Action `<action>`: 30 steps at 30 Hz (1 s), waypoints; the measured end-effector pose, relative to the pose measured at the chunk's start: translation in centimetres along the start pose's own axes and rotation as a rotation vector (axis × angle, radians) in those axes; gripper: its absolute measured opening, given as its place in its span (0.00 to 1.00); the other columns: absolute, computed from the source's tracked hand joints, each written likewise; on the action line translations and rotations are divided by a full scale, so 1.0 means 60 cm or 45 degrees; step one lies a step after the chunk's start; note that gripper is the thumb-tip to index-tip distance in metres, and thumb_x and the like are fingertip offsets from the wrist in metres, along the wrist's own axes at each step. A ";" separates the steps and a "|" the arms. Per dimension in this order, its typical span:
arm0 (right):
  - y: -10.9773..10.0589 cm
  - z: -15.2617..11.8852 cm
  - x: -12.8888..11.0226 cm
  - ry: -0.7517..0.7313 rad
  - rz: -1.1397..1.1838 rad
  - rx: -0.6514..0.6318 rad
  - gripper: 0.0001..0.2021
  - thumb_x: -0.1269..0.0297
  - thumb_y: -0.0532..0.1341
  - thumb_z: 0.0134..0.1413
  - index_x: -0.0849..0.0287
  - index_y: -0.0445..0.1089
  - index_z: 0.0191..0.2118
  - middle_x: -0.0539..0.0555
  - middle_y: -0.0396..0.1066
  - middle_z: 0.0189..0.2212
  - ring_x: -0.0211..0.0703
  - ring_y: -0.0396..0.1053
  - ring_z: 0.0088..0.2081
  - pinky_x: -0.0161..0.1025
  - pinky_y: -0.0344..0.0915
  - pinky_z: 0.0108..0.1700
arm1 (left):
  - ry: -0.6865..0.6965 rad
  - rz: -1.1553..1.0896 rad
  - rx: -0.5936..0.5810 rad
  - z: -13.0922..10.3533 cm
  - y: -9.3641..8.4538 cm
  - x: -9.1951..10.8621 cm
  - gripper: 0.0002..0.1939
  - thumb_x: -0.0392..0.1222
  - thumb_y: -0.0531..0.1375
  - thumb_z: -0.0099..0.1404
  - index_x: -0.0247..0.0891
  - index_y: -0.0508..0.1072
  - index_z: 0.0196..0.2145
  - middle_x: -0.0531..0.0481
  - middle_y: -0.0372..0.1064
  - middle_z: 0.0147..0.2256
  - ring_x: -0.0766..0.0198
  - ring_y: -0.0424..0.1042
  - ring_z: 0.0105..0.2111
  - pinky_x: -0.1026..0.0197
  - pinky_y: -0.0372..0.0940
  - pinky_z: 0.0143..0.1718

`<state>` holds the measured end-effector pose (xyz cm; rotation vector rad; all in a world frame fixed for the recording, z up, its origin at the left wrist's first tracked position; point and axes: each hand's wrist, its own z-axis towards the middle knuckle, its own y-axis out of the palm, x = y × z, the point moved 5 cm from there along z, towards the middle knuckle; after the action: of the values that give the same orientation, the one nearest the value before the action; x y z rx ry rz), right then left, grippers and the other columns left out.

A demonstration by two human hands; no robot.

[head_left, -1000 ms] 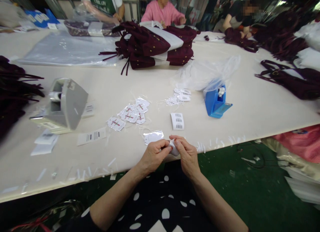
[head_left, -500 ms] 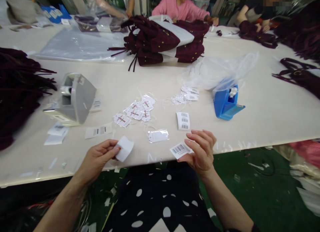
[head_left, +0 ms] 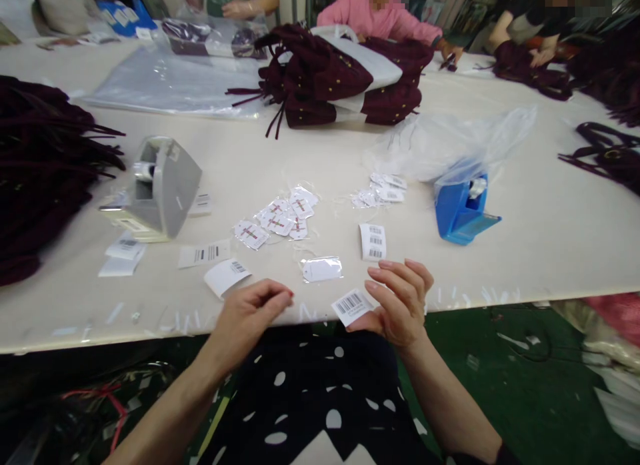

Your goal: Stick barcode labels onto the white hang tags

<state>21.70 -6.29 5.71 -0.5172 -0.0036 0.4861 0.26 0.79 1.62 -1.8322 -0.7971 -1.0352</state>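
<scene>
One end of the label [head_left: 351,307] is hidden by the right hand [head_left: 401,311], in whose thumb and fingers it is clamped at the table's near edge; its small print cannot be read. The left hand [head_left: 250,310] is held with thumb and fingertips together, just beside a curled sheet [head_left: 226,277]. The blue dispenser [head_left: 453,211] is partly covered by plastic film [head_left: 450,141]; the dark bags [head_left: 45,165] at far left are cut off by the frame. The pale table [head_left: 280,158] is strewn with tags [head_left: 275,223] and tape scraps. Across it, co-workers [head_left: 383,21] are cropped. The green floor [head_left: 480,398] is littered.
</scene>
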 end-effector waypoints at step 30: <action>0.112 -0.144 0.004 1.908 1.484 -0.213 0.09 0.62 0.66 0.41 0.58 0.70 0.31 0.48 0.69 0.25 0.33 0.66 0.25 0.30 0.59 0.26 | -0.225 -0.877 0.165 0.024 0.107 -0.021 0.06 0.39 0.62 0.51 0.34 0.71 0.24 0.58 0.63 0.15 0.75 0.58 0.17 0.70 0.54 0.23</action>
<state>19.98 -5.18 -5.07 -0.9252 1.7879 1.1167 5.49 -0.80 -2.30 -1.5749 -1.6334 -1.2046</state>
